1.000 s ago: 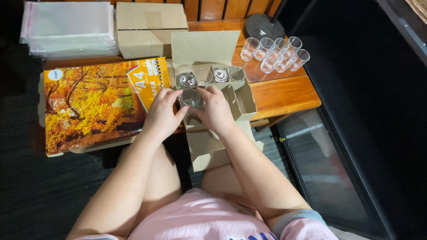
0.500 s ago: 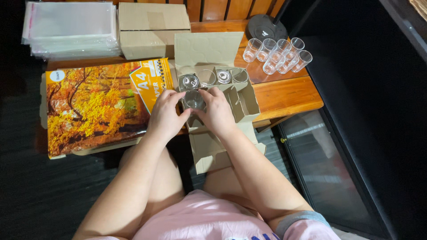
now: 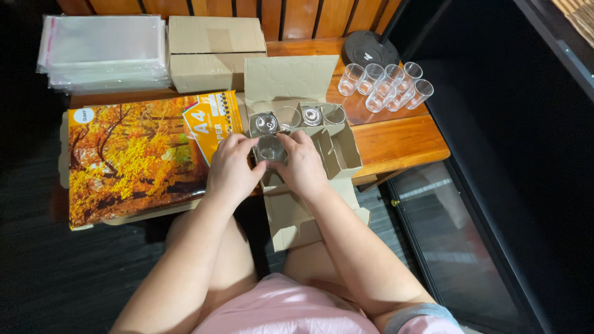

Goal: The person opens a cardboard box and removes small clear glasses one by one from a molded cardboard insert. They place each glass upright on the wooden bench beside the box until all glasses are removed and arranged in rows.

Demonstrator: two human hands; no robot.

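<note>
Paper pack lies left of the open cardboard box. Spare glasses lie right of the box. Left hand and right hand together clasp one glass inside the box's near row.

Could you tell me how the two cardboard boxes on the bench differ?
The open box sits in front with its lid up and dividers showing; the closed box lies behind it, flaps shut. The open box holds clear glasses; the closed box shows no contents. Both hands work at the open box only. Both are plain brown cardboard.
</note>
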